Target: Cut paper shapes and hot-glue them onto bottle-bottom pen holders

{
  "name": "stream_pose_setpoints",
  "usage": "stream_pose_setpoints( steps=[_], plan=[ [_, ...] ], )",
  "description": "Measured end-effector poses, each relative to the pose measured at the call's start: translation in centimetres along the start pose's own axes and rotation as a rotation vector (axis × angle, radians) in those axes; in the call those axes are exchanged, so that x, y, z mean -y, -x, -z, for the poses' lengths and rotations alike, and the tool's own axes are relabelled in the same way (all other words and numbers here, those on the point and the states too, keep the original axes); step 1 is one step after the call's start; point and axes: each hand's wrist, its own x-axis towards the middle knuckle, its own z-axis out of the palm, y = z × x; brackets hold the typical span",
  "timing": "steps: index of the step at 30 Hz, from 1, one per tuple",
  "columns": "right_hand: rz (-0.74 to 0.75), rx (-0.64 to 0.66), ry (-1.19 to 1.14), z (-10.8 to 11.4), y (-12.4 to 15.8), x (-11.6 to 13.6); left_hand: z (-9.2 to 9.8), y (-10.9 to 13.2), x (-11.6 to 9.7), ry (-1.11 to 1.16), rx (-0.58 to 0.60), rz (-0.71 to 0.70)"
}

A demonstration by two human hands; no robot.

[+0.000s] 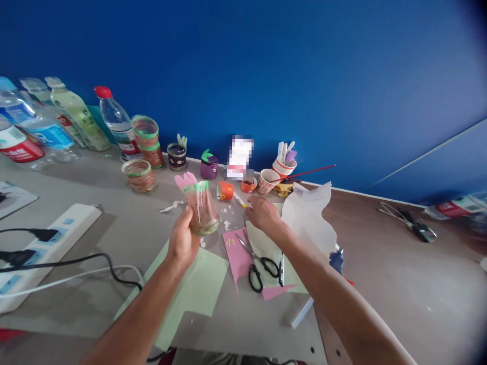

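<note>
L hand (183, 239) curled round 1 clear jar (202, 210), green rim up, tilted a bit, raised over the worktop (97, 185) mid-left. 1 pink paper cutout (185, 180) sticks up behind its rim; can't tell if attached. R hand (263, 213): fingers bent, tips at the near end of 1 pen (239, 199); can't tell if gripped, contact too small.

Counts: 3 brown jars w/ green rims (2 stacked, 1 alone (140, 177)), 1 dark jar (177, 158), 1 purple jar (209, 167), 2 orange pcs (225, 190), 1 scissors (255, 259), 1 cutter (281, 269), 2 pink paper pcs (236, 258).

Hidden/cut off: bottles (78, 119) at far L overlap, can't count; power strip (72, 228) cut by L edge, 2 blk plugs seen; white card (240, 157) pixelated; blue tool (337, 259) partly behind my R arm (323, 289); another bottle (456, 207) cut at R edge.

Edges: blue wall (243, 66) along the back; near edge below the green paper (209, 281). Room btwn power strip & lone brown jar; wider brown stretch R of R arm, blk tool (420, 230) toward its back. Middle's crowded: scraps (227, 224), scissors, paper.
</note>
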Motion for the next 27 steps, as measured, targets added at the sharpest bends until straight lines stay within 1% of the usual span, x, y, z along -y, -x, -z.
stream_pose_setpoints(
  steps=[2, 4, 7, 10, 12, 14, 15, 18, 20, 23, 27],
  plan=[
    [-0.015, 0.026, 0.018, -0.7, -1.0, 0.1, 0.1, -0.1, -0.1, 0.010, -0.041, -0.018],
    [-0.021, 0.032, 0.020, -1.0, -1.5, 0.0, 0.2, -0.2, -0.2, 0.022, -0.068, -0.032],
    [-0.018, -0.020, 0.004, 0.1, -1.0, -0.8, 0.0, -0.1, -0.5, 0.047, -0.048, -0.044],
    [0.056, -0.034, -0.023, 2.2, 0.7, -2.2, -0.3, 0.1, -0.5, 0.076, 0.014, -0.024],
    [0.120, 0.010, -0.035, 3.3, 2.6, -3.3, -0.4, 0.4, -0.4, 0.076, 0.047, 0.002],
    [0.170, 0.067, -0.013, 3.8, 4.8, -4.2, -0.5, 0.6, -0.1, 0.063, 0.071, 0.028],
    [0.202, 0.099, 0.054, 3.8, 5.9, -4.6, -0.4, 0.7, 0.0, 0.054, 0.082, 0.038],
    [0.284, 0.204, 0.393, 2.8, 8.9, -5.8, -0.3, 0.8, 0.3, 0.020, 0.094, 0.066],
    [0.306, 0.217, 0.554, 1.8, 10.2, -6.6, -0.2, 0.8, 0.4, 0.007, 0.082, 0.068],
    [0.328, 0.180, 0.657, 0.4, 10.9, -7.5, -0.2, 0.8, 0.5, -0.002, 0.073, 0.059],
    [0.432, 0.101, 0.658, -0.4, 10.3, -8.3, -0.3, 0.9, 0.5, -0.010, 0.069, 0.053]
  ],
)
